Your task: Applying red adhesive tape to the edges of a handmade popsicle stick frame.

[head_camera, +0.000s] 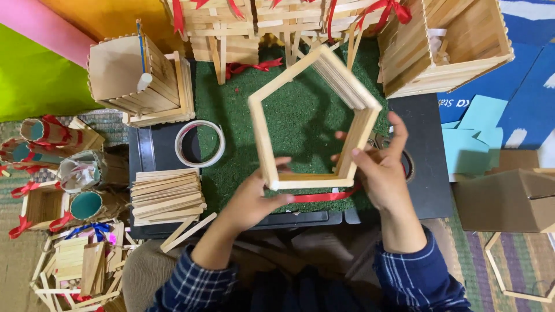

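Note:
A house-shaped frame [263, 124] built of stacked flat wooden sticks is held up above a green mat [231, 110]. My left hand [254, 199] grips its lower left corner, thumb on the bottom bar. My right hand [378, 167] holds its lower right side, fingers wrapped around the right wall. A red ribbon [324, 196] lies on the mat just under the frame's bottom edge.
A stack of loose wooden sticks [166, 196] lies left of my hands, a tape roll [199, 143] above it. Stick-built boxes stand at the back left [139, 78] and back right [448, 43]. Ribbon-trimmed holders [52, 167] crowd the left. A cardboard box [511, 199] sits right.

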